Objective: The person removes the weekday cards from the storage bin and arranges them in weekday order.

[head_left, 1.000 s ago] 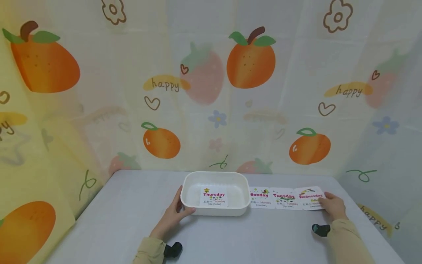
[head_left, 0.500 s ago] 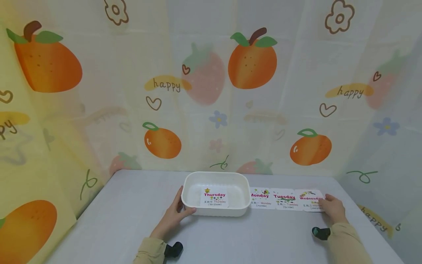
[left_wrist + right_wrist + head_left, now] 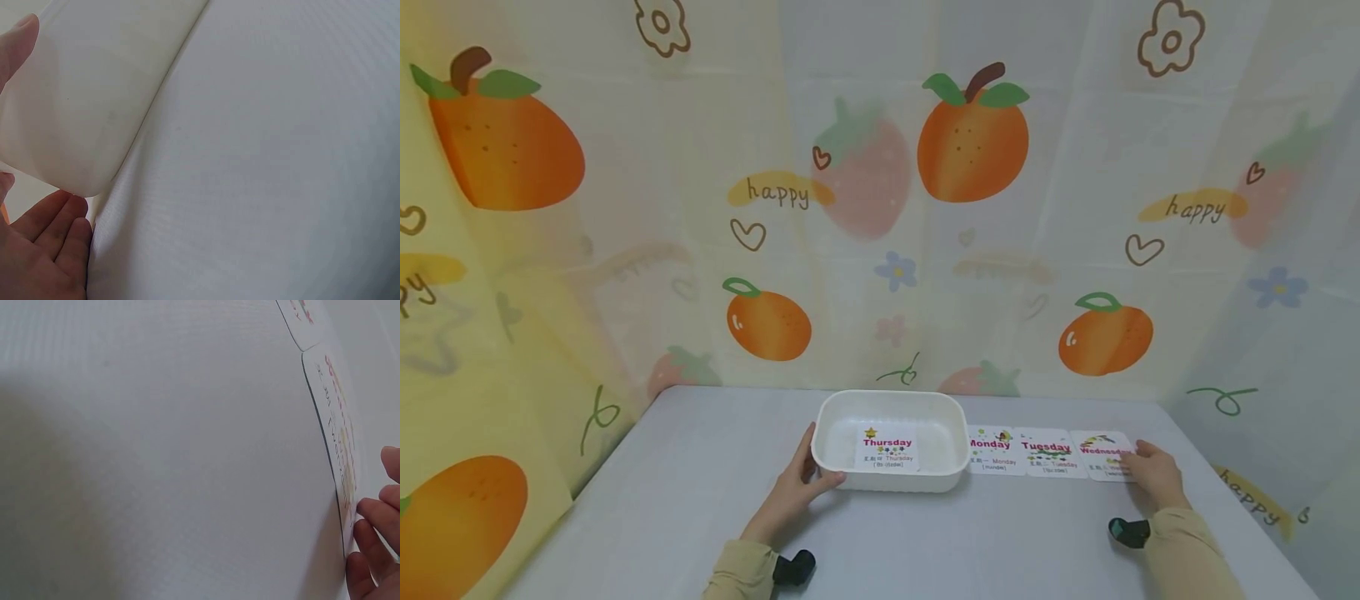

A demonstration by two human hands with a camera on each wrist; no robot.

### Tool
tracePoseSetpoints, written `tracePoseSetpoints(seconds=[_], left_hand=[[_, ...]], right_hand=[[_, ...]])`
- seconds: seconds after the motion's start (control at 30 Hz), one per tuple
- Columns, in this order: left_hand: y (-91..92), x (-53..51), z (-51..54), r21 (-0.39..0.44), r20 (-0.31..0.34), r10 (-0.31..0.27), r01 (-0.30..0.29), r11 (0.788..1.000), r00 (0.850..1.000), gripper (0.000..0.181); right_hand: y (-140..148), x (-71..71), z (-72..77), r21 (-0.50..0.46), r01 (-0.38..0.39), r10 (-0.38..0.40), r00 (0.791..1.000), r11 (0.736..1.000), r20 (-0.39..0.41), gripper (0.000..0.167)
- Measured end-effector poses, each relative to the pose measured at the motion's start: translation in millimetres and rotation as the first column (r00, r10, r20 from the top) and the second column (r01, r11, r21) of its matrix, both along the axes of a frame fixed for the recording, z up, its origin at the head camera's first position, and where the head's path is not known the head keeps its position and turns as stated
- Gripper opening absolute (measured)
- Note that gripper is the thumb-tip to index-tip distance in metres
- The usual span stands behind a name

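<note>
My left hand point(image 3: 795, 487) grips the left end of a white plastic tray point(image 3: 895, 482), thumb at its front rim and fingers around the side. Inside the tray lies a Thursday card point(image 3: 887, 451). To the right, a Monday card point(image 3: 992, 451), a Tuesday card point(image 3: 1051, 454) and a Wednesday card point(image 3: 1101, 463) lie in a row, with Monday's left edge behind the tray. My right hand point(image 3: 1156, 475) rests at the right edge of the Wednesday card and covers part of it. In the right wrist view its fingertips point(image 3: 365, 507) touch that card's edge, fingers relaxed.
A pale cloth covers the table point(image 3: 925, 550). Behind it hangs a curtain point(image 3: 850, 333) printed with fruit. Black wrist devices sit by the left sleeve point(image 3: 741, 571) and the right sleeve point(image 3: 1195, 550).
The Wednesday card has come down flat and straightened in line with the Tuesday card. My right hand has lowered slightly with it. The left hand and tray stay put.
</note>
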State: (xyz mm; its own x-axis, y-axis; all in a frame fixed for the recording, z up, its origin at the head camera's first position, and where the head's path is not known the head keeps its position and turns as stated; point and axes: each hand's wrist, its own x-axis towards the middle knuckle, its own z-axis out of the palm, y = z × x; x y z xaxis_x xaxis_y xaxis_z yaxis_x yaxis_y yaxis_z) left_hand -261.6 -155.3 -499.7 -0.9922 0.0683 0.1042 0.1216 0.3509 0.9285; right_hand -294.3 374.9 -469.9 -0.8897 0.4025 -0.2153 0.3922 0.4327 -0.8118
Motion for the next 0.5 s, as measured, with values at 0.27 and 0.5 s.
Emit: tracePoseSetpoints(seconds=[0.27,0.5], left_hand=[[-0.1,-1.2,-1.8,-0.006,-0.006,0.008,-0.008,1.0,1.0,0.102],[0.0,-0.3,0.0,-0.005,0.005,0.009,-0.009,1.0,1.0,0.102]], right_hand=[[4.1,-0.6,-1.5,-0.021,-0.026,0.026,0.999,0.999,0.02,0.069],[0.2,4.5,-0.4,-0.051,0.003,-0.003,1.0,0.999,-0.002,0.073]])
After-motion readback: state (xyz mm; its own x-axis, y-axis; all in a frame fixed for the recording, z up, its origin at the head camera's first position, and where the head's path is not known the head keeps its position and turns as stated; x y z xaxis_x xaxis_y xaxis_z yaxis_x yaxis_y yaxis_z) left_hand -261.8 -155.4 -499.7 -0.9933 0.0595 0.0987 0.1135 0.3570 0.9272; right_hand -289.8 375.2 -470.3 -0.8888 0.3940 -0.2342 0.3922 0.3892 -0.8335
